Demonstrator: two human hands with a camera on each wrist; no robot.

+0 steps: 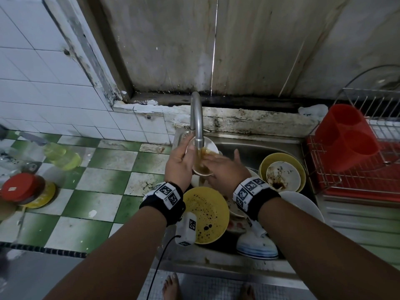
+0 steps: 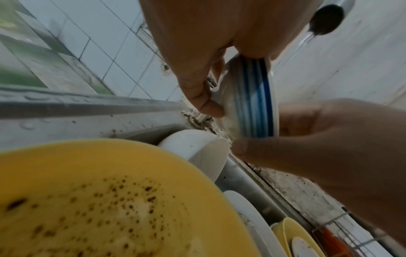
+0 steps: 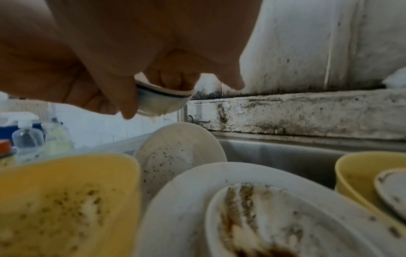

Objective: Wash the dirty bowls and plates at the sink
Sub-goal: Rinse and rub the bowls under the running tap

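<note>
A small white bowl (image 1: 202, 172) with blue stripes (image 2: 248, 97) is tilted under the running faucet (image 1: 196, 118), and brown water spills from it. My left hand (image 1: 183, 158) grips its outer wall and foot from the left. My right hand (image 1: 218, 167) has its fingers (image 3: 173, 78) inside the bowl (image 3: 160, 100) and its thumb (image 2: 241, 149) against the outside. Below them the sink (image 1: 255, 146) holds dirty dishes. They include a speckled yellow bowl (image 1: 207, 213), a yellow bowl (image 1: 281, 158) with a stained white bowl (image 1: 283, 176) inside it, and white plates (image 3: 197, 187).
An upturned blue-striped bowl (image 1: 256, 245) lies at the sink's front. A wire drying rack (image 1: 363, 176) with a red cutlery holder (image 1: 344, 135) stands on the right. Soap bottles (image 1: 58, 152) and a red-lidded jar (image 1: 21, 187) sit on the green-checked counter (image 1: 97, 182) to the left.
</note>
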